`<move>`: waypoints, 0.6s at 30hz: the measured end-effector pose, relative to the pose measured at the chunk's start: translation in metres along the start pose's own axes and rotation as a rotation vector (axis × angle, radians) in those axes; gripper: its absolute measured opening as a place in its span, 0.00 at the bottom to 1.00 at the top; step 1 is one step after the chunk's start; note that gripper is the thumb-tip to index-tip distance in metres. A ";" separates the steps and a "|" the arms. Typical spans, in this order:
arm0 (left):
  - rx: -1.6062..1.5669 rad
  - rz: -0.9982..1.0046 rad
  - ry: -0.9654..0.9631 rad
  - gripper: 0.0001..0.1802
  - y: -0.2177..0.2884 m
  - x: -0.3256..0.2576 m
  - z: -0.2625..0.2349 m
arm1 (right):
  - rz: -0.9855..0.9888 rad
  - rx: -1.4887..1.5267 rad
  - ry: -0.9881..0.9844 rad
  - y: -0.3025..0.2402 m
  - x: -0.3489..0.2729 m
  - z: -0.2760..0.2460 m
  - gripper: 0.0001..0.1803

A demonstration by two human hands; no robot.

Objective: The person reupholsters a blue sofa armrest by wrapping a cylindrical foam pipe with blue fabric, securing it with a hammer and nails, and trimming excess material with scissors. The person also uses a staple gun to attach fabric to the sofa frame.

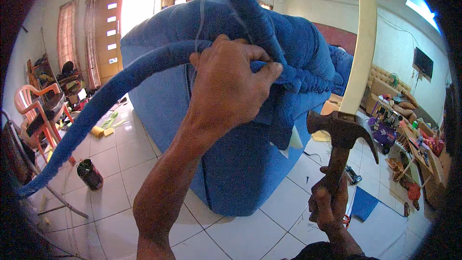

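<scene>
1 left hand point(231, 82) pinches blue fabric point(291, 76); 1 right hand point(331, 204) grips 1 hammer point(342, 127).

Home room as makeshift workshop, curtains point(67, 36), wall television point(423, 63), blue upholstery point(159, 91), hammer point(342, 130), purple compressor point(383, 132)

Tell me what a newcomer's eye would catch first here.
Probably the big blue upholstered piece filling the centre, the left hand at its upper part. Next, the claw hammer in the right hand, right of centre. A long blue padded strip sweeps to the lower left.
</scene>
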State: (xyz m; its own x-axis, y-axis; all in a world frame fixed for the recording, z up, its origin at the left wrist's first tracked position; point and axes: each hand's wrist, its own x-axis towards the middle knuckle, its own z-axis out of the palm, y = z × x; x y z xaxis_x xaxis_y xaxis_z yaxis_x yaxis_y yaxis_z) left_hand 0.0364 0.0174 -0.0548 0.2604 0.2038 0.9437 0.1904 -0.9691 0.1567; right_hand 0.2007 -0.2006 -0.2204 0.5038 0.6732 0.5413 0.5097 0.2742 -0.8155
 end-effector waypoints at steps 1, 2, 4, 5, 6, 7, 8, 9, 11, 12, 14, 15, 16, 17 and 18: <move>0.018 0.041 0.028 0.14 0.000 0.000 0.000 | -0.003 0.004 -0.007 0.001 0.001 -0.001 0.25; 0.042 0.057 0.034 0.14 0.000 0.001 0.000 | -0.002 0.008 -0.015 0.002 0.001 -0.001 0.25; 0.087 0.058 0.012 0.14 0.000 0.003 -0.003 | 0.026 0.013 -0.014 0.004 0.002 0.000 0.26; 0.111 0.047 -0.010 0.15 0.001 0.004 -0.004 | 0.045 0.015 -0.007 0.005 0.003 0.000 0.26; 0.148 -0.007 -0.054 0.16 0.001 0.005 -0.006 | 0.070 0.019 -0.002 0.006 0.004 0.001 0.27; 0.152 -0.007 -0.069 0.17 0.003 0.005 -0.008 | 0.081 0.047 -0.003 0.006 0.004 0.002 0.28; 0.169 -0.050 -0.098 0.18 0.004 0.005 -0.009 | 0.091 0.074 -0.005 0.007 0.003 0.003 0.28; 0.155 -0.058 -0.096 0.18 0.005 0.005 -0.010 | 0.113 0.097 -0.010 0.007 0.003 0.004 0.29; 0.304 0.028 -0.068 0.20 0.007 0.005 -0.012 | 0.126 0.106 0.006 0.006 0.002 0.006 0.30; 0.316 0.031 -0.061 0.21 0.007 0.006 -0.012 | 0.138 0.110 0.016 0.006 0.002 0.006 0.31; 0.250 -0.047 -0.119 0.21 0.007 0.006 -0.012 | 0.141 0.118 0.016 0.005 0.002 0.006 0.30; 0.287 -0.063 -0.126 0.21 0.007 0.005 -0.012 | 0.140 0.128 0.017 0.005 0.002 0.005 0.30; 0.300 -0.016 -0.074 0.21 0.006 0.004 -0.012 | 0.124 0.119 0.018 0.005 0.001 0.005 0.29; 0.315 0.031 -0.018 0.21 0.005 0.003 -0.011 | 0.107 0.114 0.021 0.005 0.001 0.004 0.29; 0.280 0.011 -0.036 0.21 0.004 0.002 -0.011 | 0.088 0.112 0.025 0.006 0.001 0.003 0.28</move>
State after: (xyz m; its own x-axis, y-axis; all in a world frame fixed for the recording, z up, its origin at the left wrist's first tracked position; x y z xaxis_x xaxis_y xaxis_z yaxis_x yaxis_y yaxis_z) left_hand 0.0271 0.0125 -0.0491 0.2966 0.2029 0.9332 0.4405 -0.8961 0.0548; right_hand 0.2020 -0.1965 -0.2255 0.5610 0.6811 0.4705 0.3823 0.2910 -0.8770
